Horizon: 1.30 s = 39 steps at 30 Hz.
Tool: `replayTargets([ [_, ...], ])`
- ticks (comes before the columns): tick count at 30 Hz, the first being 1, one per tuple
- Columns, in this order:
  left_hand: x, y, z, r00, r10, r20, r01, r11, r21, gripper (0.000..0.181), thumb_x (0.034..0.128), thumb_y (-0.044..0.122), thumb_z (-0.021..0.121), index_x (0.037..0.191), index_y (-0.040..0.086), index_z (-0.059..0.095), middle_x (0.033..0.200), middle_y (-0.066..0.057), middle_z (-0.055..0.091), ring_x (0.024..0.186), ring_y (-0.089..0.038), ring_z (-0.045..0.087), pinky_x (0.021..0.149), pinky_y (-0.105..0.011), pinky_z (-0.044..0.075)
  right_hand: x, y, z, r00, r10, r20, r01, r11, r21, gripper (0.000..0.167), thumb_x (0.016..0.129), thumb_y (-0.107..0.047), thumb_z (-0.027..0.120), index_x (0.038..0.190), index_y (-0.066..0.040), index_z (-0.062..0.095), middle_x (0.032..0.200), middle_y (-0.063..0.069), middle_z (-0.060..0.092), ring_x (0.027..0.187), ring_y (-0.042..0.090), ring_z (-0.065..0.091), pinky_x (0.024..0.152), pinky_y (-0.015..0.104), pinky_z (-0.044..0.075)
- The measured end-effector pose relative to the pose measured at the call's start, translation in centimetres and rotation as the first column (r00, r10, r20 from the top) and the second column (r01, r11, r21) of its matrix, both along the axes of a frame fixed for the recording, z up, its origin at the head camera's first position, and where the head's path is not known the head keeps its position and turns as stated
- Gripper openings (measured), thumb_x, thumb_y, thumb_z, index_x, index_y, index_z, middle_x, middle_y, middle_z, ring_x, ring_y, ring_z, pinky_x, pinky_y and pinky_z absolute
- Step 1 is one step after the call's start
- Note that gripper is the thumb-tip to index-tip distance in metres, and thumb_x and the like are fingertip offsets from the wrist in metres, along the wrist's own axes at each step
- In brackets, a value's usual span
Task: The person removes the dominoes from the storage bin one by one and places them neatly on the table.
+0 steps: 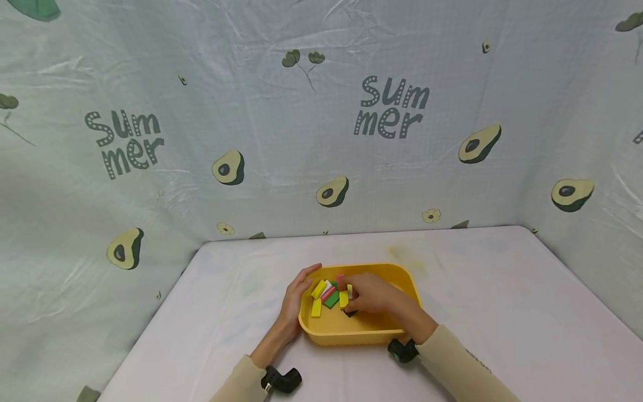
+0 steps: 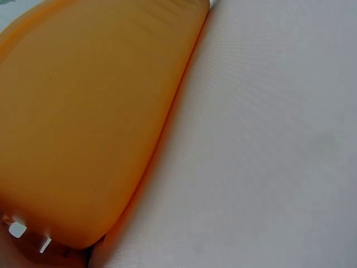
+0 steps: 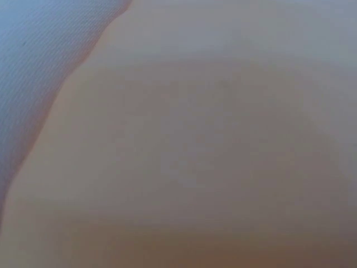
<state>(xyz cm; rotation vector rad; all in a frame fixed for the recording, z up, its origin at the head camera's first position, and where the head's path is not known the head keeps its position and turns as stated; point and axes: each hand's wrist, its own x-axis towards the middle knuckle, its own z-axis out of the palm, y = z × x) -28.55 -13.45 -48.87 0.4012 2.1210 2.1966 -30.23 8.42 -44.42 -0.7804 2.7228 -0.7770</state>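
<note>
A yellow plastic tray (image 1: 354, 338) holds several small coloured blocks, mostly at its left side. Along the tray's left wall lies my left hand (image 1: 292, 306), its fingers fairly straight and touching the outside and rim. My right hand (image 1: 372, 293) reaches inside from the right, with bent fingers around a yellow block (image 1: 349, 289); the fingers partly hide it. Another yellow block (image 1: 344, 300) and a pink block (image 1: 340, 281) are close to the fingertips. The left wrist view shows the tray's outer wall (image 2: 95, 111). Only blurred skin and sleeve fill most of the right wrist view.
Beside the right hand lie a green block (image 1: 332, 300), a red block (image 1: 328, 293), a yellow block (image 1: 318, 288) and a lower yellow block (image 1: 316, 308). A black piece (image 1: 350, 314) is under the right hand. A pale cloth (image 1: 241, 301) covers the table; a printed curtain (image 1: 281, 123) hangs behind.
</note>
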Motion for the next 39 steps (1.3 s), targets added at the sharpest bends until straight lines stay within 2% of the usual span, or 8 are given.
replayTargets([
  [7,-0.2,0.0,0.0,1.0,0.013,0.011,-0.013,1.0,0.0,0.05,0.1095,0.028,0.034,0.156,0.011,0.044,0.164,-0.012,0.041,0.151,-0.032,0.039,0.129,-0.052,0.025,-0.1,0.2,0.1,1.0,-0.002,-0.001,0.002,1.0,-0.004,0.028,0.087,-0.022,0.083,0.109,-0.019,0.065,0.074,-0.002,0.057,0.069,0.015,0.053,0.06,0.023,0.041],
  [12,-0.2,0.1,0.1,1.0,0.006,0.013,-0.006,1.0,0.01,0.051,0.1104,0.027,0.031,0.156,0.009,0.043,0.164,-0.014,0.039,0.151,-0.033,0.038,0.129,-0.053,0.025,0.1,0.5,0.4,1.0,-0.018,0.016,0.018,1.0,-0.021,0.029,0.087,-0.021,0.083,0.111,-0.019,0.067,0.074,-0.002,0.058,0.068,0.014,0.053,0.06,0.023,0.042],
  [17,-0.2,0.3,0.2,1.0,0.007,0.015,-0.007,1.0,0.025,0.051,0.1105,0.029,0.031,0.156,0.008,0.043,0.163,-0.014,0.041,0.15,-0.033,0.039,0.128,-0.051,0.027,0.1,0.7,1.0,1.0,0.009,-0.007,-0.009,1.0,-0.022,0.031,0.088,-0.022,0.083,0.114,-0.017,0.067,0.074,-0.004,0.059,0.067,0.013,0.053,0.06,0.021,0.042],
  [23,0.0,0.2,0.1,1.0,0.015,0.02,-0.016,1.0,0.025,0.052,0.1107,0.029,0.031,0.156,0.005,0.042,0.162,-0.014,0.042,0.15,-0.032,0.04,0.128,-0.051,0.028,0.4,0.8,1.9,0.996,0.068,-0.055,-0.069,0.997,-0.019,0.036,0.087,-0.022,0.083,0.12,-0.015,0.068,0.077,-0.004,0.059,0.07,0.013,0.053,0.062,0.022,0.044],
  [28,0.1,-0.1,0.1,1.0,0.012,0.022,-0.013,1.0,0.023,0.052,0.1117,0.029,0.03,0.156,0.005,0.041,0.163,-0.016,0.04,0.15,-0.034,0.039,0.128,-0.052,0.027,0.8,1.0,2.8,0.993,0.108,-0.053,-0.11,0.993,-0.04,0.039,0.088,-0.02,0.082,0.123,-0.012,0.068,0.078,-0.005,0.059,0.07,0.012,0.053,0.062,0.021,0.044],
  [32,0.0,0.0,0.2,1.0,0.002,0.027,-0.003,0.999,0.048,0.051,0.1123,0.03,0.029,0.156,0.006,0.042,0.164,-0.015,0.039,0.15,-0.034,0.039,0.128,-0.051,0.027,1.2,1.8,4.1,0.988,0.143,-0.052,-0.145,0.988,-0.057,0.036,0.089,-0.016,0.081,0.122,-0.011,0.069,0.078,-0.006,0.059,0.069,0.01,0.052,0.061,0.02,0.043],
  [39,0.0,0.1,0.1,0.999,-0.001,0.038,-0.001,0.999,0.048,0.051,0.1124,0.03,0.027,0.156,0.009,0.043,0.165,-0.013,0.038,0.152,-0.033,0.037,0.129,-0.052,0.025,1.7,3.2,5.9,0.994,0.086,-0.067,-0.089,0.995,-0.04,0.04,0.088,-0.019,0.081,0.126,-0.011,0.069,0.076,-0.005,0.057,0.073,0.011,0.052,0.064,0.021,0.046],
])
